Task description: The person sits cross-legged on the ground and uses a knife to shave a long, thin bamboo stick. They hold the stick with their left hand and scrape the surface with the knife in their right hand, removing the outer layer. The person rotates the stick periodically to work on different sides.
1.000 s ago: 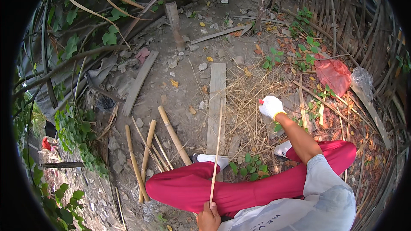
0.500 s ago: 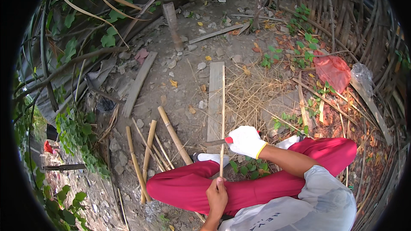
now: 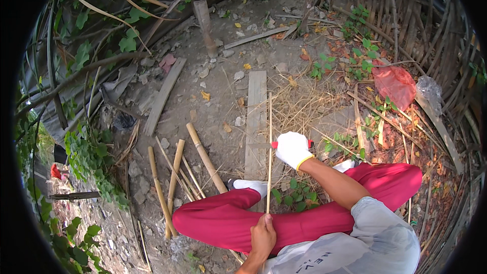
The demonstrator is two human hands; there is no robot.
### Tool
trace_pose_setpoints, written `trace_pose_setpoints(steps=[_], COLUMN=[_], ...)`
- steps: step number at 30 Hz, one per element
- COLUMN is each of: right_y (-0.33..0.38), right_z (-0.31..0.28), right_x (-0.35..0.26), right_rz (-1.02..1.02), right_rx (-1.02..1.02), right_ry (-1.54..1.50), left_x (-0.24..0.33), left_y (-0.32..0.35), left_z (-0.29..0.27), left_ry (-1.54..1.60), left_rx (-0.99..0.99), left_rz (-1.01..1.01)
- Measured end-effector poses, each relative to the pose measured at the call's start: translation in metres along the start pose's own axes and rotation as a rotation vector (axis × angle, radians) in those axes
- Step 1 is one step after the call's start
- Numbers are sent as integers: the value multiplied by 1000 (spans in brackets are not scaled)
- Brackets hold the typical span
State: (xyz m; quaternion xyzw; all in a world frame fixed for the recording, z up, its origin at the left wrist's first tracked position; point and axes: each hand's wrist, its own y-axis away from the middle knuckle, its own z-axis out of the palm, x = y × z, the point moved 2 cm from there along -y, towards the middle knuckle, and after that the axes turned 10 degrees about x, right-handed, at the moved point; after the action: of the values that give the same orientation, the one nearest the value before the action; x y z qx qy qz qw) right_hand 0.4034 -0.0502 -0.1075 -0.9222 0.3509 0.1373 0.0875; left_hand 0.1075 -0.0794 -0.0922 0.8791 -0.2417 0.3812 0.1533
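Observation:
My right hand (image 3: 293, 150), in a white glove with a yellow cuff, is closed around the red handle of a knife (image 3: 261, 145). The dark blade points left and crosses a long, thin bamboo strip (image 3: 270, 122); whether it presses into the strip I cannot tell. My bare left hand (image 3: 263, 234) grips the strip's near end, with the thumb along it, just over my red trousers. From there the strip runs straight away from me, beside a grey wooden plank (image 3: 256, 91) lying on the ground.
Several bamboo pieces (image 3: 205, 157) lie left of my feet. Thin straw-like shavings (image 3: 299, 101) cover the ground right of the plank. A short post (image 3: 205, 28) stands farther off. A red plastic bag (image 3: 393, 85) lies at right by a stick fence (image 3: 428, 40). Vines (image 3: 94, 170) grow at left.
My right hand and the knife have moved farther away along the strip. The strip's far end is nearer to me and slightly right, and my left hand has shifted a little right and nearer.

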Motion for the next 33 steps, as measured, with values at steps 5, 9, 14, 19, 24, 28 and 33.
trace_pose_setpoints(steps=[5, 9, 14, 19, 24, 28, 33], right_y=[-47, -75, -68, -23, 32, 48, 44], right_z=[7, 0, -23, -19, -33, -39, -33], right_x=[83, 134, 142, 68, -7, -28, -28], right_rz=[112, 310, 342, 180, -81, -197, -162], right_rx=[91, 120, 139, -95, -101, -108, -120], right_ry=[132, 189, 101, -123, -198, -137, -38], left_x=[-27, -110, -78, -26, -16, -10, -2], left_y=[45, 84, 71, 31, -10, -24, -26], left_z=[-13, -19, -48, -44, -12, -6, -4], left_ry=[-13, -157, -424, 105, 413, 369, 287], left_rx=[-77, -26, -46, -12, -4, 3, -14], left_rz=[3, -9, 69, -112, -209, -195, -84])
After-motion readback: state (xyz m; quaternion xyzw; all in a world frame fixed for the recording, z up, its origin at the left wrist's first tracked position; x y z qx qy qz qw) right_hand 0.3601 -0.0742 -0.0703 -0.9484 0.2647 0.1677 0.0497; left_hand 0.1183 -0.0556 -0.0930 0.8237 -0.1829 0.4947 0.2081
